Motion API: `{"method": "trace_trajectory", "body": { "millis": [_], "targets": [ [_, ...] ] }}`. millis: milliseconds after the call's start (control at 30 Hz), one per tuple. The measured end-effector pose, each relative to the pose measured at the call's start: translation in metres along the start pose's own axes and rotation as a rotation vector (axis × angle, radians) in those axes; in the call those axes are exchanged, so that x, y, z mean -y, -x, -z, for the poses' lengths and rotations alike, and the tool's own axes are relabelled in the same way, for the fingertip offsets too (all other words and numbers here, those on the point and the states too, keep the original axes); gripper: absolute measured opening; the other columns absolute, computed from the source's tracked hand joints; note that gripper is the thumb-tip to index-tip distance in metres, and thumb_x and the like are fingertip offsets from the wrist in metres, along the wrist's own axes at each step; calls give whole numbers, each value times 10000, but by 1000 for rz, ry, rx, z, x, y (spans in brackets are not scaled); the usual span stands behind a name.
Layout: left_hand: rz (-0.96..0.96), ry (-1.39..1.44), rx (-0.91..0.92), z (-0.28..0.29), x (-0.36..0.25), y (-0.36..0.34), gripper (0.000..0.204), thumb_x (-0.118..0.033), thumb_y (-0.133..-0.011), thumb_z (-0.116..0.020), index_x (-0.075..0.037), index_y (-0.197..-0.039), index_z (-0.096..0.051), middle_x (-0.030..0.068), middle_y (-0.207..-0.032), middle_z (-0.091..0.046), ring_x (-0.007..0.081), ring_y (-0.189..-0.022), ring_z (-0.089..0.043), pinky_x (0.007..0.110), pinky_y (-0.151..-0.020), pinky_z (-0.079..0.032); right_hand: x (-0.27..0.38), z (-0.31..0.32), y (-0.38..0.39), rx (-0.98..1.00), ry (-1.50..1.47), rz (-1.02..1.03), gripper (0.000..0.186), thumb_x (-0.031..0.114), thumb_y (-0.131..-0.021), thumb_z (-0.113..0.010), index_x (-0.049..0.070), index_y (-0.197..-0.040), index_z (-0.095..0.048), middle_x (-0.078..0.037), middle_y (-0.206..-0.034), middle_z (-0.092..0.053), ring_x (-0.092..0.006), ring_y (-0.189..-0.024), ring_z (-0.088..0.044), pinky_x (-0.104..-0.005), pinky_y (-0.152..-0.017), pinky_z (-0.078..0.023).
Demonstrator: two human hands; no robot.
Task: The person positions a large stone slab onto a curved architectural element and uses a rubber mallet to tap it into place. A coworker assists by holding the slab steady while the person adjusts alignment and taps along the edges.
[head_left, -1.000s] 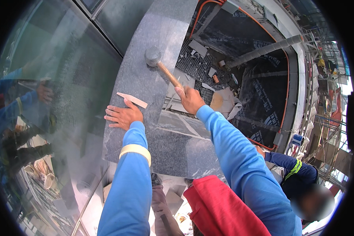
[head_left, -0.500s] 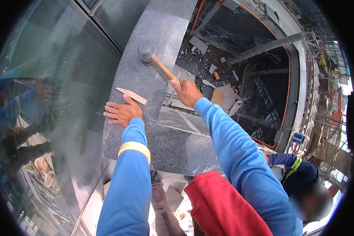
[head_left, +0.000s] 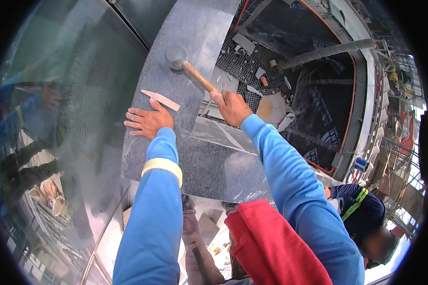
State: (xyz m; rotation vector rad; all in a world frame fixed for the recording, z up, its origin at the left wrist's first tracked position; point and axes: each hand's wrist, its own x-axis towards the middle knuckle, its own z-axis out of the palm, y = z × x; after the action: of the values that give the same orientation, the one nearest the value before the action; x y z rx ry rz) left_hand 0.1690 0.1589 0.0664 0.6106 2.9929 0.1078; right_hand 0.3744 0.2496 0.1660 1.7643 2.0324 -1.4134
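Observation:
My left hand [head_left: 150, 121] lies flat, fingers spread, on a grey stone slab [head_left: 195, 28]. Beside its thumb rests a thin, pale wooden wedge [head_left: 160, 100], narrowing to a point at its far left end. With my right hand [head_left: 234, 109] I grip the wooden handle of a mallet [head_left: 177, 57] that has a round grey head. The head is over the slab, beyond the wedge; whether it touches the stone I cannot tell. A cream roll of tape [head_left: 161, 165] sits around my left sleeve.
A glass panel [head_left: 90, 95] borders the slab on the left. To the right opens a dark-lined pit with rubble and a beige sheet [head_left: 271, 108]. A wrapped pipe [head_left: 328, 53] crosses it. Another person [head_left: 364, 209] is at the lower right, near scaffolding [head_left: 399, 175].
The view has shifted slightly, so the slab and wedge appear higher. Relative to the slab, the mallet head is a little nearer the wedge. My left hand stays flat.

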Motion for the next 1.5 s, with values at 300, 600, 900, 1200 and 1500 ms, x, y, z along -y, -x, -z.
{"method": "trace_trajectory", "body": {
  "millis": [300,600,900,1200,1500],
  "targets": [
    [-5,11,-15,-5,2,0,874,-603,-1058,-287,75,-1604,-204,274,-1660,-221,488,-1563,-121,678,-1225,-137,-18,-14,4,-9,26,55,694,620,-1066,-419,-38,-1004,-633,-175,-702,-648,-332,-666,-684,-505,-665,-535],
    [0,38,-30,-8,2,0,870,-602,-1059,-285,74,-1602,-213,273,-1663,-229,483,-1564,-132,674,-1226,-139,-13,-13,18,5,-34,137,698,626,-1064,-417,-35,-997,-632,-168,-711,-644,-314,-625,-647,-496,-637,-525],
    [4,-18,13,0,-1,1,866,-595,-1063,-282,79,-1601,-208,277,-1661,-227,487,-1564,-124,674,-1224,-146,-17,-13,6,17,14,51,701,622,-1065,-419,-46,-1026,-626,-200,-715,-645,-340,-661,-672,-495,-662,-533],
    [6,39,-3,-1,1,1,872,-599,-1062,-282,77,-1605,-197,279,-1658,-221,490,-1562,-119,676,-1222,-156,-2,-16,17,-20,-20,193,697,618,-1061,-438,-51,-1032,-630,-211,-732,-657,-337,-716,-695,-500,-690,-534],
    [-10,12,-11,-2,2,1,862,-591,-1065,-281,81,-1599,-210,287,-1655,-218,494,-1560,-117,677,-1217,-168,-3,-6,7,15,-12,84,731,644,-1053,-426,-57,-1033,-634,-207,-747,-660,-348,-754,-706,-490,-715,-543]
  ]
}}
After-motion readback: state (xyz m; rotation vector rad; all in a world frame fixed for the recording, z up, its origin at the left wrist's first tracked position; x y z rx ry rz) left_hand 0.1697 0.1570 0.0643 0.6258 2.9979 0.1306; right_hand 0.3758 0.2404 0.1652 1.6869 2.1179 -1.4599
